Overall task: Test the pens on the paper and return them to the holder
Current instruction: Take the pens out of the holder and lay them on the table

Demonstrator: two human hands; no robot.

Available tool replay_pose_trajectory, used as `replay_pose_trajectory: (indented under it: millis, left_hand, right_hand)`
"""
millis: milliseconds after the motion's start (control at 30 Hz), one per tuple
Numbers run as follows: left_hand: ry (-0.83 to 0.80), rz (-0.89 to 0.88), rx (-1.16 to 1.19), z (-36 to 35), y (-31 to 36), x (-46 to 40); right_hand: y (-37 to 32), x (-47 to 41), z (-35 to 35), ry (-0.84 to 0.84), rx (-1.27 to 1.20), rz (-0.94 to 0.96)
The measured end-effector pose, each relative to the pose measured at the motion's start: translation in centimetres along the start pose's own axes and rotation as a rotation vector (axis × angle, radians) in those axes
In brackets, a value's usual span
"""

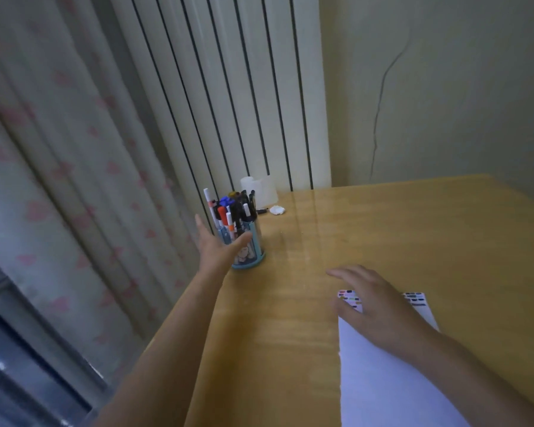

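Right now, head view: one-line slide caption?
Open left hand reaches the pen holder at the table edge; right hand rests over the paper.

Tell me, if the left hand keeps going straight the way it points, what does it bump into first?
Most likely the pen holder. The open left hand already reaches right beside it, thumb across its front; whether they touch is unclear.
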State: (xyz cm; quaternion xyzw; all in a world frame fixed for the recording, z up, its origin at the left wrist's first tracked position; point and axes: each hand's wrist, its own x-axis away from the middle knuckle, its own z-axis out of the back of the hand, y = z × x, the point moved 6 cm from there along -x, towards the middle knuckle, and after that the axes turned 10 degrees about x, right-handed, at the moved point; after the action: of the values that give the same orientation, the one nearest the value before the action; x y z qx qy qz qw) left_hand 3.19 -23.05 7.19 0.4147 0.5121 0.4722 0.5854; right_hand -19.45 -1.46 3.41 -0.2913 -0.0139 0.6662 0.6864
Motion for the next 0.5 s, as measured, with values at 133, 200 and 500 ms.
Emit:
replay_pose_trajectory:
  millis: [133, 200, 500]
  left_hand:
    - [-0.045, 0.036, 0.12, -2.2, -2.2, -0.6]
    - [-0.007, 0.014, 0.155, -2.5, -2.7, -0.5]
    - [-0.052, -0.158, 0.091, -2.2, -1.2, 1.8]
  right_hand:
    - [-0.8, 0.3, -0.2, -0.004, -0.015, 0.022]
    - [-0.9, 0.3, -0.3, -0.006, -0.022, 0.028]
    - [0.4, -0.1, 0.1, -0.002, -0.059, -0.03]
